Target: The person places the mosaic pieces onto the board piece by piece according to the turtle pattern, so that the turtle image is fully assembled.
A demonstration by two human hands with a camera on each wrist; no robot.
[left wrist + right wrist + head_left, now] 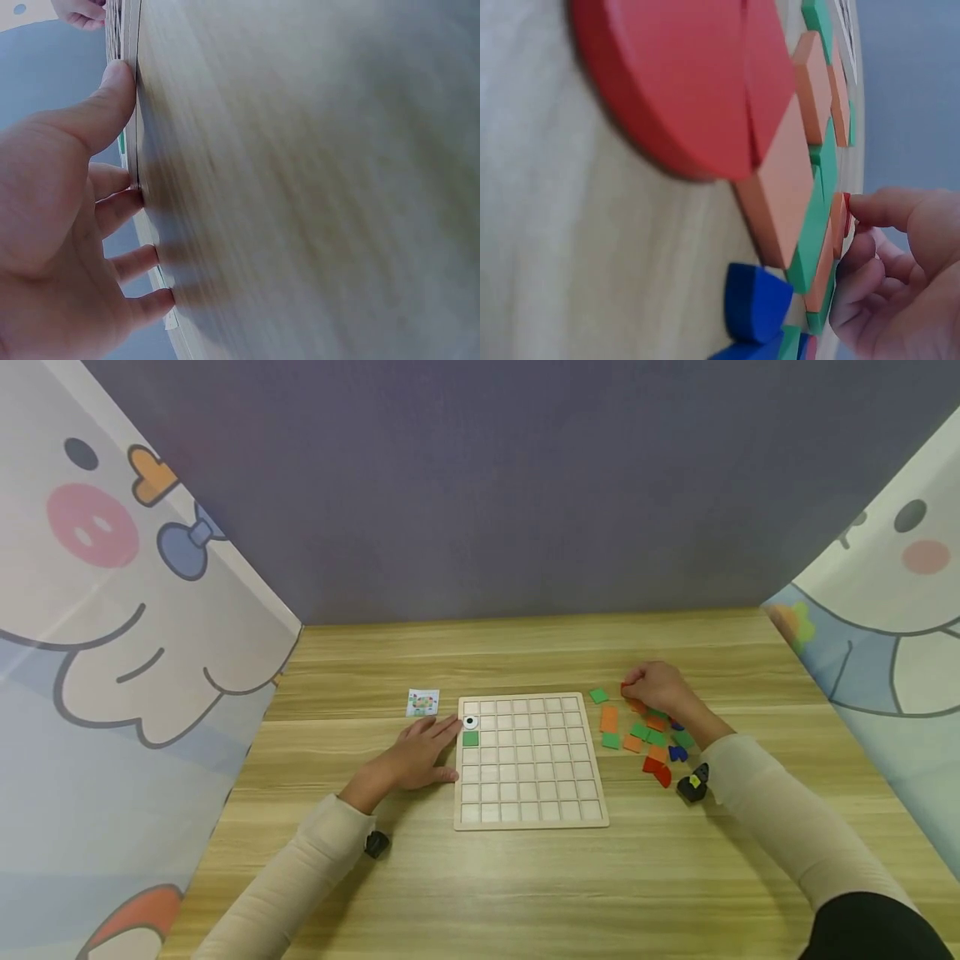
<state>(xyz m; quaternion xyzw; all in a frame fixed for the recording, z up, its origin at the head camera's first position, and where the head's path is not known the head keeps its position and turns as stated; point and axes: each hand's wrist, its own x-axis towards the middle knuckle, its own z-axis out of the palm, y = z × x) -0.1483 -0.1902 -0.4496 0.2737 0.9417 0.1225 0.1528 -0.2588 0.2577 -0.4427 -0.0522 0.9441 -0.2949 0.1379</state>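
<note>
A wooden grid board [532, 828] lies on the table, with a white tile bearing a black dot [470, 722] and a green square tile [470, 738] in its upper left cells. My left hand [417, 756] rests at the board's left edge, thumb and fingertips spread and touching it. Over at the right, my right hand [660, 687] pinches a small red piece [847, 214] between thumb and fingers at the far side of the loose tiles. Orange tiles [609, 719] and green tiles [640, 732] lie close by. The red piece is mostly hidden by the fingertips.
Red rounded pieces [662, 772] and blue pieces [678, 753] lie at the near side of the pile. A small printed picture card [422, 702] sits beyond the left hand. A grey panel [525, 493] stands behind the table.
</note>
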